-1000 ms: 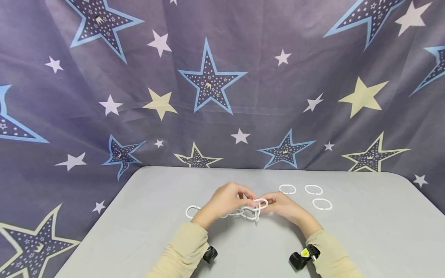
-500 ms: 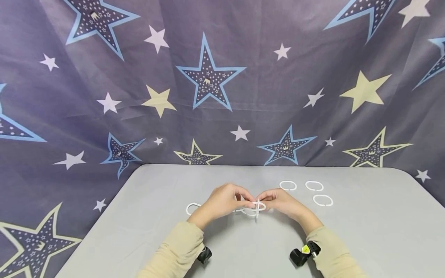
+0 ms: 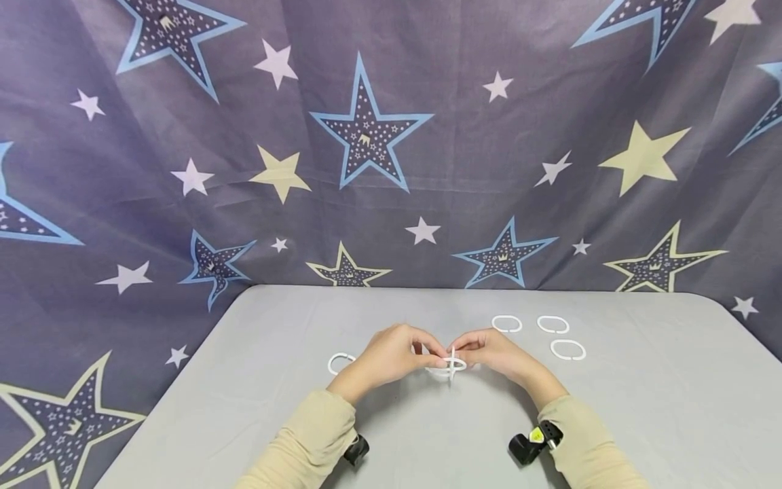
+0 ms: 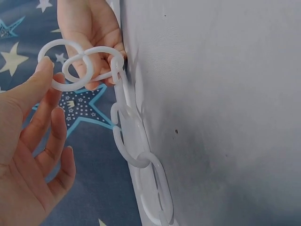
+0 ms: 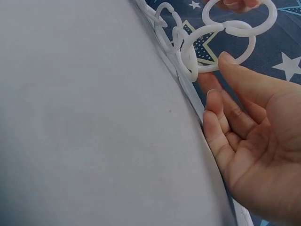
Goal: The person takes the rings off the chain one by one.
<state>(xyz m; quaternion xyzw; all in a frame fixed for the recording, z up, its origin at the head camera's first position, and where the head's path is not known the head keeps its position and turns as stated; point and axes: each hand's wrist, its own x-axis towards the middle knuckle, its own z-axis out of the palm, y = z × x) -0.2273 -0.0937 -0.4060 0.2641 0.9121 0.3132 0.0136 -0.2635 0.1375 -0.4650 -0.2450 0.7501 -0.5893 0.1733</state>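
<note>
My left hand (image 3: 400, 350) pinches a white oval plastic chain link (image 4: 91, 71) between thumb and fingertip. Another white link (image 5: 252, 47) is pinched by the thumb and fingers of my right hand (image 3: 495, 353). The two links cross each other at the small gap in the right-hand one, shown in the right wrist view. From the right-hand link hangs a chain of several joined white links (image 4: 162, 181), sloping down toward the table. Part of the chain is hidden behind my left hand in the head view, and one link (image 3: 330, 362) shows beyond that wrist.
Three loose white links, one nearest the right hand (image 3: 521, 324), another at the back (image 3: 552, 318) and a third in front of it (image 3: 568, 341), lie on the grey table (image 3: 183, 421). A star-patterned curtain (image 3: 452, 163) hangs behind the table.
The hands have come slightly closer together, and the two held links have turned so that one stands upright across the other. The loose links stay in place; the head view has tilted a little.
</note>
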